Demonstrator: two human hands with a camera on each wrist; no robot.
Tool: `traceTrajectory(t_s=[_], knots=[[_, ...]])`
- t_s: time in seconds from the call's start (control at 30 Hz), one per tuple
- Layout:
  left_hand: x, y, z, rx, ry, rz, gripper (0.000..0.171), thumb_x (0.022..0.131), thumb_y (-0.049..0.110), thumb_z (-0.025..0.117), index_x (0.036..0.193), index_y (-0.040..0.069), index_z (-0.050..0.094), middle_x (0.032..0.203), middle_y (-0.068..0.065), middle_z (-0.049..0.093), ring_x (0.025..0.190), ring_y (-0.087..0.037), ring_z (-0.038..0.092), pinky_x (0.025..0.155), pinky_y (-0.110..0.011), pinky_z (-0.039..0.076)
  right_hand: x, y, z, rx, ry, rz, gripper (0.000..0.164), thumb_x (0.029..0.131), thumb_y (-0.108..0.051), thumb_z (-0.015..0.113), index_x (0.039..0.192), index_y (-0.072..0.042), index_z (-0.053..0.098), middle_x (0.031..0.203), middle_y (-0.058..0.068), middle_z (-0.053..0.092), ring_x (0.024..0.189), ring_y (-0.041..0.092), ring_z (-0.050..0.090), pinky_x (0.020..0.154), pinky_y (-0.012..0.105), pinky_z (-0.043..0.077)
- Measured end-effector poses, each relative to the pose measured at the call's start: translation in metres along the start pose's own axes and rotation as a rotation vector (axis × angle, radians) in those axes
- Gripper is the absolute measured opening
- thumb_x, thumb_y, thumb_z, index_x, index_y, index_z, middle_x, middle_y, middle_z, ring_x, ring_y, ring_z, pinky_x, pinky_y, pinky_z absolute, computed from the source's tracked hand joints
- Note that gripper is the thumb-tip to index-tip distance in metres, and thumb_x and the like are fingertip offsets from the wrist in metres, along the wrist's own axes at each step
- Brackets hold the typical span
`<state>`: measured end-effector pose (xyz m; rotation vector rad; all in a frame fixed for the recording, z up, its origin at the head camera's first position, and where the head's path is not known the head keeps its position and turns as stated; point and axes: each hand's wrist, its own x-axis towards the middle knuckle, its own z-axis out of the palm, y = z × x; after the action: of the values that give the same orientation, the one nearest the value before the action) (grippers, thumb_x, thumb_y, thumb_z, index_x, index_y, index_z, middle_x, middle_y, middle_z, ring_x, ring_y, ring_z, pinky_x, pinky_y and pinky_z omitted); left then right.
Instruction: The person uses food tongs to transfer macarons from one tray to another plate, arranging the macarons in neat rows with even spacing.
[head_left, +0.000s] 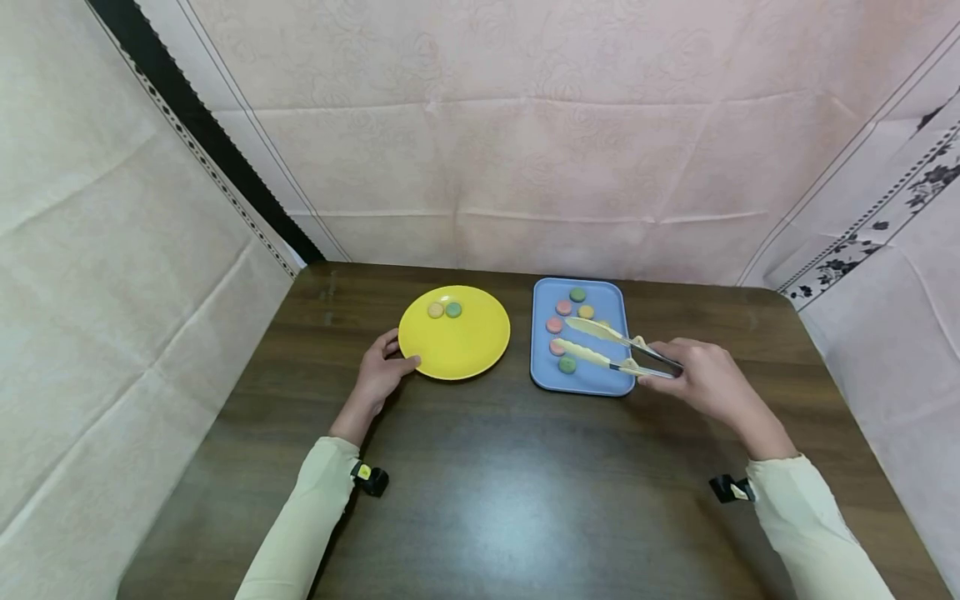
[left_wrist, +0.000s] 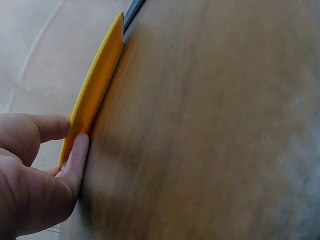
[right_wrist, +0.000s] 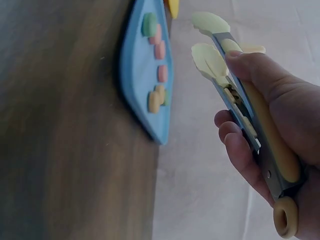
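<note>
My left hand (head_left: 378, 371) holds the left rim of a round yellow plate (head_left: 457, 354), thumb at the front edge and fingers along the side. On the plate's far part lie a pale yellow disc (head_left: 436, 310) and a green disc (head_left: 453, 310), side by side. My right hand (head_left: 708, 377) grips metal kitchen tongs (right_wrist: 265, 135) with cream tips. Those tips are spread above a blue tray (head_left: 592, 383), nothing between them in the right wrist view. Several small thick discs in pink (head_left: 553, 325), green (head_left: 567, 365) and yellow (head_left: 586, 312) lie on the tray, some partly hidden by the tongs.
Plate and tray stand near the back edge of a dark wooden table (head_left: 465, 483), with a strip of wood between them. Behind the table hangs a pale cloth (head_left: 487, 167), and more cloth hangs at both sides.
</note>
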<state>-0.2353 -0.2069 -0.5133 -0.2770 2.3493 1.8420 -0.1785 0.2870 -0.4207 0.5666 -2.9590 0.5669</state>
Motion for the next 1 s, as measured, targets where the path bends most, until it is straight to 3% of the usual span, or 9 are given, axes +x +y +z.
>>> traceTrajectory(t_s=[0.17, 0.43, 0.77, 1.0], knots=[[0.0, 0.0, -0.001, 0.003, -0.002, -0.008, 0.079, 0.096, 0.013, 0.072, 0.161, 0.011, 0.029, 0.149, -0.017, 0.046, 0.126, -0.032, 0.055, 0.101, -0.042, 0.049, -0.009, 0.01, 0.008, -0.009, -0.04, 0.014, 0.052, 0.086, -0.036, 0.084, 0.123, -0.001, 0.073, 0.081, 0.0, 0.059, 0.066, 0.015, 0.048, 0.057, 0.029, 0.038], [0.0, 0.0, 0.0, -0.002, -0.001, -0.016, 0.08, 0.095, 0.014, 0.073, 0.161, 0.012, 0.029, 0.15, -0.017, 0.045, 0.126, -0.033, 0.055, 0.103, -0.045, 0.048, -0.017, 0.016, 0.017, 0.016, -0.076, 0.027, 0.054, 0.086, -0.036, 0.083, 0.124, 0.001, 0.071, 0.089, 0.004, 0.065, 0.068, 0.015, 0.051, 0.057, 0.028, 0.04], [0.001, 0.0, 0.0, 0.0, 0.007, -0.021, 0.08, 0.095, 0.014, 0.074, 0.161, 0.012, 0.029, 0.149, -0.017, 0.045, 0.123, -0.032, 0.058, 0.102, -0.044, 0.049, -0.019, 0.014, 0.02, 0.005, -0.087, 0.004, 0.05, 0.087, -0.033, 0.082, 0.124, 0.0, 0.072, 0.101, 0.01, 0.072, 0.073, 0.015, 0.055, 0.062, 0.031, 0.045], [0.001, -0.001, 0.0, -0.004, 0.007, -0.028, 0.081, 0.094, 0.014, 0.074, 0.161, 0.013, 0.029, 0.149, -0.017, 0.045, 0.123, -0.032, 0.058, 0.102, -0.044, 0.048, -0.021, 0.016, 0.022, -0.007, -0.079, -0.011, 0.047, 0.088, -0.031, 0.082, 0.123, -0.001, 0.073, 0.1, 0.009, 0.073, 0.073, 0.014, 0.055, 0.062, 0.031, 0.045]])
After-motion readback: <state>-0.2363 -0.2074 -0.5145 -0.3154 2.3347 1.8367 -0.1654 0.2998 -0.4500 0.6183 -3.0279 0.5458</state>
